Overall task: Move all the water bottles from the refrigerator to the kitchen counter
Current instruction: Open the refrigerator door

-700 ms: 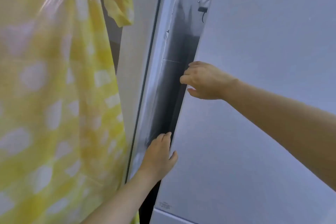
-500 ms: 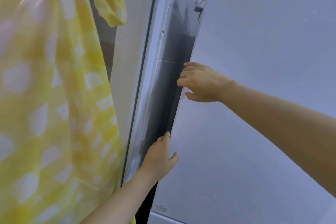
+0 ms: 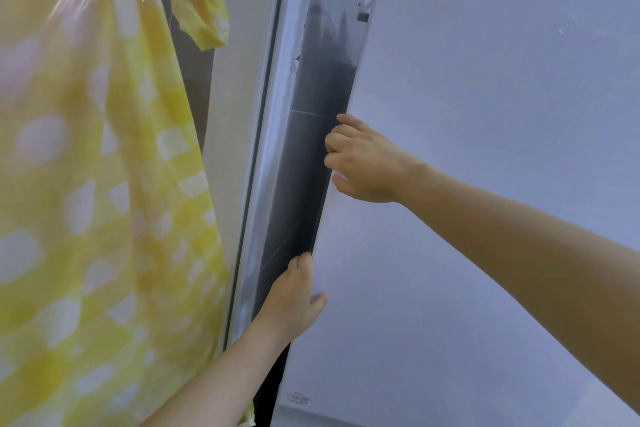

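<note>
While the right hand (image 3: 367, 163) curls its fingers round the fridge door (image 3: 485, 184) edge, the left hand (image 3: 294, 295) pinches it lower down.

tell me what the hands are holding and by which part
Both hands hold the refrigerator door by its left edge: the right hand higher, fingers curled round the edge, the left hand lower, fingers behind it and thumb on the front.

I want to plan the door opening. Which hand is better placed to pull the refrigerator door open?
Probably the right hand: its fingers curl round the edge of the refrigerator door, higher up. The left hand only pinches the edge lower down.
</note>
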The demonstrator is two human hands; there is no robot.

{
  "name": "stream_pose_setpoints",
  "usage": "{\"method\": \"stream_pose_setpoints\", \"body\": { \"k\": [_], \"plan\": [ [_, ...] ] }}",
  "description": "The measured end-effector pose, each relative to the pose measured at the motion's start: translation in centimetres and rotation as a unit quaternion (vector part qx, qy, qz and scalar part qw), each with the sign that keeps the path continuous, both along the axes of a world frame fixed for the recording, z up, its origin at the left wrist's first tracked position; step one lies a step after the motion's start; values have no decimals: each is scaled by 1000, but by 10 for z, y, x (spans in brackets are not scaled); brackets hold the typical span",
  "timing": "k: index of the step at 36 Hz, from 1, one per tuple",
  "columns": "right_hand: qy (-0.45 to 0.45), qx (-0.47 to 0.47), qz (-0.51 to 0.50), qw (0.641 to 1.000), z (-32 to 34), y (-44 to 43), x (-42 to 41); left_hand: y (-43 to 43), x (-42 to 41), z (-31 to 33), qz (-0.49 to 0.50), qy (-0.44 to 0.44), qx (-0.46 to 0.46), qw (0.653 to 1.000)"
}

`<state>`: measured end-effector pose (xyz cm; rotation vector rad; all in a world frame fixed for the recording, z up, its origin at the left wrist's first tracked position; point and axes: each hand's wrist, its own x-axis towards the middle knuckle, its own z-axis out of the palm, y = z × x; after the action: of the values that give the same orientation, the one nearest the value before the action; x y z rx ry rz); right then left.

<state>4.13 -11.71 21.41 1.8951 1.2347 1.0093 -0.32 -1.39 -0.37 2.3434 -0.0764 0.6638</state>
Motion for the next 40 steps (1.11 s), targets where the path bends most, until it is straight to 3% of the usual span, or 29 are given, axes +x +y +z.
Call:
{"method": "stream_pose_setpoints", "body": {
  "k": [8, 20, 28, 36, 40],
  "plan": [
    [-22, 40, 82, 996, -11, -25, -45, -13, -52, -3, 25, 42, 0, 999],
    [-16, 64, 119, 991, -17, -91, -152, -67, -171, -2, 43, 60, -36, 997],
    [11, 99, 135, 986, -25, -153, -223, -112, -240, 21, -14, -13, -92, 996],
    [32, 138, 112, 984, -30, -211, -282, -157, -275, 47, -106, 49, -62, 991],
    [46, 159, 84, 983, -34, -237, -303, -176, -285, 45, -121, 40, -45, 991]
  ]
}}
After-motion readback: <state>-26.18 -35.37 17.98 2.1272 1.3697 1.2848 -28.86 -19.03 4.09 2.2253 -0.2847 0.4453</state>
